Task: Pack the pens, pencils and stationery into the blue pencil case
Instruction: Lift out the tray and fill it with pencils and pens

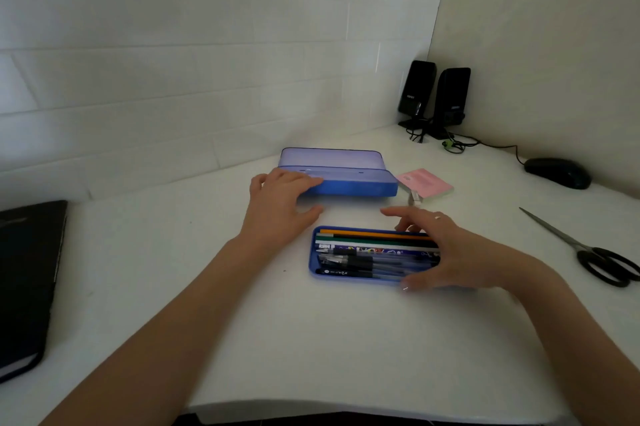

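The packing looks well advanced: the blue inner tray (313, 252) already carries a row of pens and pencils (367, 252) laid side by side, while the blue pencil case (349, 187) stands with its translucent lid raised on the white surface (311, 339), just beyond the tray. The left hand (282, 202) rests its straight fingers on the case's near-left corner, the grip apart and only touching, not clamped. The right hand (446, 252) is spread over the tray's right end, fingers loosely curved above the pens; whether this grip pinches the tray's rim I cannot tell. Still to do, I judge: lift the tray into the case, add the pink sticky-note pad (427, 183) and the small clip (414, 198) that lie just beyond the right hand's fingertips, perhaps the scissors (595, 254) well off to that hand's outer side, then close the lid. Tray and case both run left to right, long axes roughly parallel, and the pens lie along the tray with tips toward the left hand's side.
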Motion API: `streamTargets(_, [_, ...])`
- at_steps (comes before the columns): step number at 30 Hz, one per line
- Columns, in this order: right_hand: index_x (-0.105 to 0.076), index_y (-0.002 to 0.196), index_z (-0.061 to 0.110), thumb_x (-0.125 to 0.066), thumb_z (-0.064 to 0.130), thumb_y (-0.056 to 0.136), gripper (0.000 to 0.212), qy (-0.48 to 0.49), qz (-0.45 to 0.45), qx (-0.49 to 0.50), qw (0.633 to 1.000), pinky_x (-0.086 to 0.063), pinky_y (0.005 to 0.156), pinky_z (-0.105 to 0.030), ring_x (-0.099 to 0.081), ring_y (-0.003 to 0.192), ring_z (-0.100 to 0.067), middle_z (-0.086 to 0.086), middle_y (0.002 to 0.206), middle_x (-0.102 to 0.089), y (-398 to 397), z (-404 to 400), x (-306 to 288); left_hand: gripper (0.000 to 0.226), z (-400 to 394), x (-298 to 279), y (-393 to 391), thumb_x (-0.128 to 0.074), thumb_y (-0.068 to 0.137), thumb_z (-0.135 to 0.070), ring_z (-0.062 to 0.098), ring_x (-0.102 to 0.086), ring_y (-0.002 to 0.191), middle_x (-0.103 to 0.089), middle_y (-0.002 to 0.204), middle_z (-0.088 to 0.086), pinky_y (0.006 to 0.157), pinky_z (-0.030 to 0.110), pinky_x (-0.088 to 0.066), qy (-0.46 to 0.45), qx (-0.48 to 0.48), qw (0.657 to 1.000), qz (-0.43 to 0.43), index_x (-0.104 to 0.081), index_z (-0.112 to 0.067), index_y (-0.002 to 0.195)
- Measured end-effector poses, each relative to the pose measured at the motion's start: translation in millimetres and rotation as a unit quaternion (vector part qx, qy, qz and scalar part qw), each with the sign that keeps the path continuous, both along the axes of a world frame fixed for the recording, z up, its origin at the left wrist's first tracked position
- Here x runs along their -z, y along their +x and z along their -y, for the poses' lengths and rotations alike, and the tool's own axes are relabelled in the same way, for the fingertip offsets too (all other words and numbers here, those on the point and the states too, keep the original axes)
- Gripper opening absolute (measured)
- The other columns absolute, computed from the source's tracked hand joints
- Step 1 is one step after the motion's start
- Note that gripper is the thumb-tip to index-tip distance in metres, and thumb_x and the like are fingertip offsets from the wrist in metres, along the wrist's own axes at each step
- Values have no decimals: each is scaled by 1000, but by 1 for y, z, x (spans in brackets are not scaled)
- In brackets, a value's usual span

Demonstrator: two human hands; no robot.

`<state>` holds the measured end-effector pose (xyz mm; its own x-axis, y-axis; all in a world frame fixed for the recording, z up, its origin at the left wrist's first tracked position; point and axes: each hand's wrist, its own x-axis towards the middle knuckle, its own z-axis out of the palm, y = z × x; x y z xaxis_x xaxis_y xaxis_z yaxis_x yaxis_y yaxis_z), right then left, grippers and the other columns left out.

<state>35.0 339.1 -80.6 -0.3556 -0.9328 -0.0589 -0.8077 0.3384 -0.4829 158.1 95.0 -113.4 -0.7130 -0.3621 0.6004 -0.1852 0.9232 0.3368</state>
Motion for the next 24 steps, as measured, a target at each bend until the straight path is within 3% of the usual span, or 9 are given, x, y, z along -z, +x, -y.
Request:
streamTargets(2, [-23,128,58,-80,41,67,85,-11,0,0,1000,-34,100,-23,-37,117,-7,27,116,-38,1,1,2,48,2,1,-3,-64,81,-37,17,-45,120,-60,125,-7,100,31,-17,-25,-30,999,17,-54,-29,128])
streamTargets(7, [-30,130,53,-80,41,67,81,-33,4,8,999,-33,99,-19,-38,117,-3,19,119,-41,0,3,5,52,9,5,-10,-62,84,-34,25,-36,127,-47,136,1,104,36,-21,-26,-61,997,36,-48,-26,134])
streamTargets(11, [-32,128,53,-79,42,67,78,-35,3,5,999,-33,103,-23,-36,119,-4,20,121,-41,0,5,7,24,13,12,-10,-57,89,-30,17,-31,135,-45,139,-3,115,45,4,-21,-44,995,87,-59,-20,110])
streamTargets(16, [-37,131,49,-76,49,67,75,-45,-8,16,999,-33,105,-28,-36,119,-7,16,127,-42,-1,10,12,12,9,1,-6,-52,93,-26,18,-53,110,-64,102,0,114,44,13,53,-14,998,35,-58,-15,92])
streamTargets(20, [-39,130,45,-65,63,57,79,-67,-20,30,997,-36,105,-40,-42,119,-13,10,128,-49,-1,36,17,10,9,-3,-6,-51,93,-22,20,-50,115,-66,109,-1,114,45,9,47,-15,999,-6,-60,-18,97])
streamTargets(24, [-32,137,38,-75,44,69,80,-29,-13,27,999,-37,105,-42,-44,123,-20,-1,133,-49,-14,66,8,11,11,-10,0,-52,93,-21,20,-53,111,-65,111,-5,115,45,7,72,-17,995,-66,-60,-15,97])
